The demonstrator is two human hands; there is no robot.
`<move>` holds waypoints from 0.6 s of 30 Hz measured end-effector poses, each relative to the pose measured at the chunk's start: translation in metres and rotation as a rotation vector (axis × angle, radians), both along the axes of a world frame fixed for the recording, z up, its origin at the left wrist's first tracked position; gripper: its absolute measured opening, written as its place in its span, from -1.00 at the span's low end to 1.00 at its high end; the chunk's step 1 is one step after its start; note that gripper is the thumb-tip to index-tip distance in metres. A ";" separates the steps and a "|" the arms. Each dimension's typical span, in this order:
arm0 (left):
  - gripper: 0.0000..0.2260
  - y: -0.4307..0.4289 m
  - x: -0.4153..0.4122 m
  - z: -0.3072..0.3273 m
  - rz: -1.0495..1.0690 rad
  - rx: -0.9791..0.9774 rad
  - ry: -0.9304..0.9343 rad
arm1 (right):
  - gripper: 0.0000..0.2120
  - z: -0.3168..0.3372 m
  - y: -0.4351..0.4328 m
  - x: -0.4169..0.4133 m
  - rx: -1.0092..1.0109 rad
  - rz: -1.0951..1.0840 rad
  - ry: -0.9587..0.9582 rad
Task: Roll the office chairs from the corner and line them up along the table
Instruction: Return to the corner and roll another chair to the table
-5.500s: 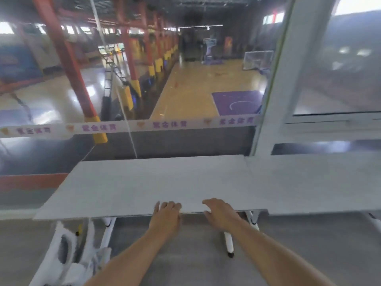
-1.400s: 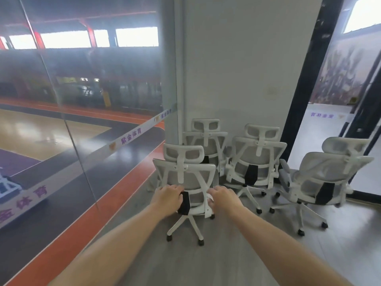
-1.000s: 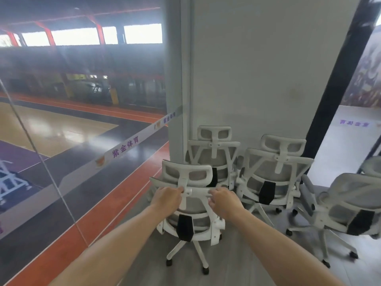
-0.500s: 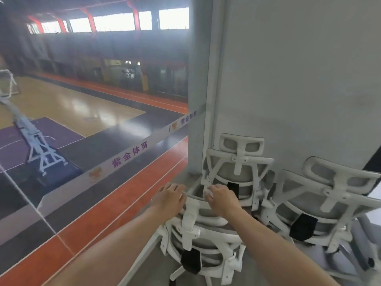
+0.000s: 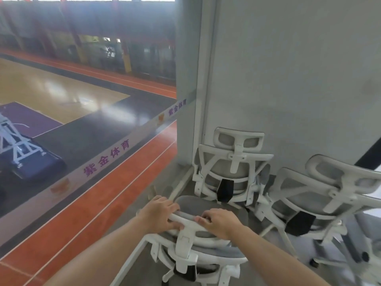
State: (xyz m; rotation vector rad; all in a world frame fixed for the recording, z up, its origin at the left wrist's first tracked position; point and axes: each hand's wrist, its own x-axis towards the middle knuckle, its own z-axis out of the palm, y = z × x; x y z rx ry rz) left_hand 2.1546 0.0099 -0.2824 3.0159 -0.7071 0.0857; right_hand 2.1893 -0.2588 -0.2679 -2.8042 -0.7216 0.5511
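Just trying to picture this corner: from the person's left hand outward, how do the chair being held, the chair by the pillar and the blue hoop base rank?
From the left hand:
1. White-framed grey mesh chair: in its grip, directly below.
2. Matching white chair by the grey pillar: just ahead, to the right.
3. Blue padded hoop base: far left, down on the court.

nearest chair: white frame, grey mesh | floor strip: orange | banner: white, purple lettering
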 end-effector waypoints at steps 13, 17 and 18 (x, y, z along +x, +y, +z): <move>-0.42 -0.077 -0.070 -0.026 0.213 -0.119 -0.316 | -0.22 -0.010 -0.061 -0.002 0.026 0.231 -0.206; -0.48 -0.125 -0.109 -0.028 0.395 -0.107 -0.319 | -0.40 -0.012 -0.093 -0.016 0.060 0.296 -0.349; -0.49 -0.137 -0.119 -0.028 0.448 -0.096 -0.319 | -0.39 -0.012 -0.100 -0.021 0.062 0.319 -0.403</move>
